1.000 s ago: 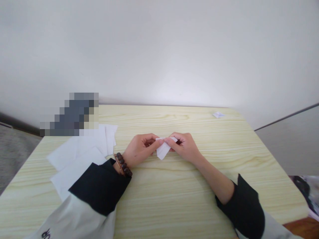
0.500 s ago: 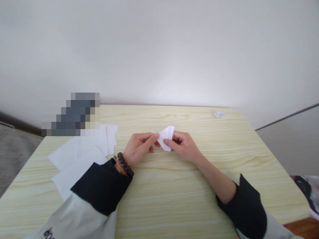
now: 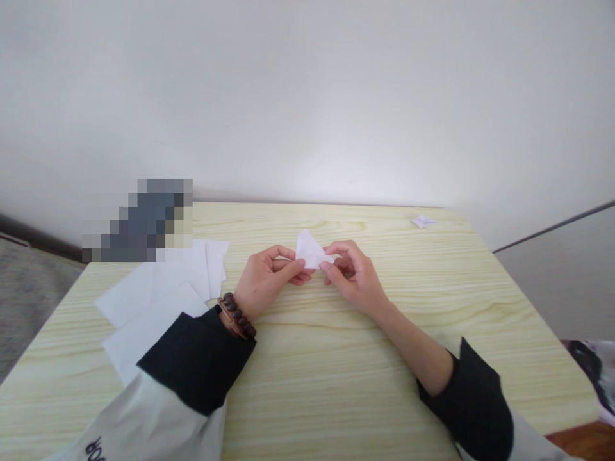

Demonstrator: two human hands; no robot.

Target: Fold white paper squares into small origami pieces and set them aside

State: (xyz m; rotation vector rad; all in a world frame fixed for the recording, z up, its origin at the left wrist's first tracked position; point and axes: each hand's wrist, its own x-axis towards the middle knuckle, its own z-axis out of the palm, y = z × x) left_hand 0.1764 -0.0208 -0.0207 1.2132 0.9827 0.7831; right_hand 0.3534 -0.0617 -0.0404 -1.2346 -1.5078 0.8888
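L fingers (image 3: 282, 251) partly hidden behind folded paper (image 3: 309, 253), dark obj (image 3: 144, 221) pixelated, can't ID, R sleeve (image 3: 471, 403) cut off btm.

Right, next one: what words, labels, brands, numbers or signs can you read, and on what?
"OR", as best it reads: left sleeve; other lettering there is cut off or unclear.
Pixelated patch: unreadable.
None legible on the held paper, loose sheets or small folded piece.

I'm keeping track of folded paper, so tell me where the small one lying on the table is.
In the head view, the small folded paper lies at the far right of the table, near the wall and beyond the right hand.
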